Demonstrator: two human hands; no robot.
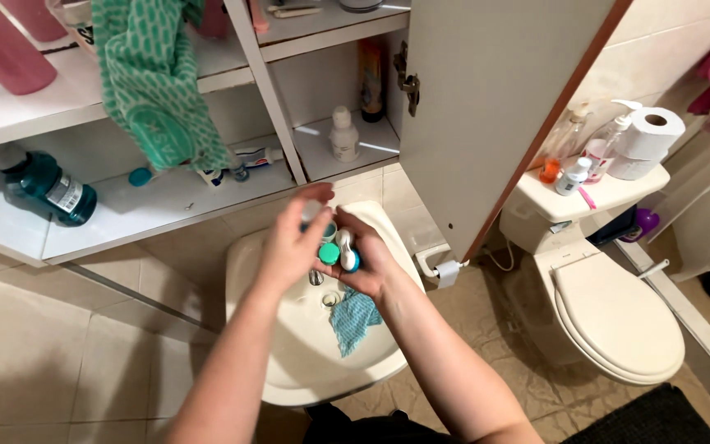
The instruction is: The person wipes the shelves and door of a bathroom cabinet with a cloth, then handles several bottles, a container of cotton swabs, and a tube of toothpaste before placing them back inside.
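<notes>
Contact lens case [337, 249] sits between your two hands, held up over the white sink [289, 362], just above the drain and the tap. You have it cradled in your right hand [369, 261], fingers curled under and around it, with the green cap [329, 254] toward your left and the blue cap [352, 261] toward your right palm; a white middle piece shows between them. Its long axis runs roughly left to right across your view, tilted a little so the blue end sits lower and nearer your body. The caps face up toward the camera.

Your left hand [293, 238] is the freer one: it curves over the green end from the left, fingers loosely bent, fingertips touching or just at the case's upper edge. Whether it truly pinches the cap you cannot tell from here, since the fingers hide the contact. So the green end lies nearer your left hand, the blue end is buried against your right.

Below the case, a blue cloth [353, 319] lies in the basin, just beside the drain. Behind your hands the open cabinet shelf [166, 201] carries a small white bottle [343, 136] and a dark blue-green mouthwash bottle [47, 187], both well apart from the case.
</notes>
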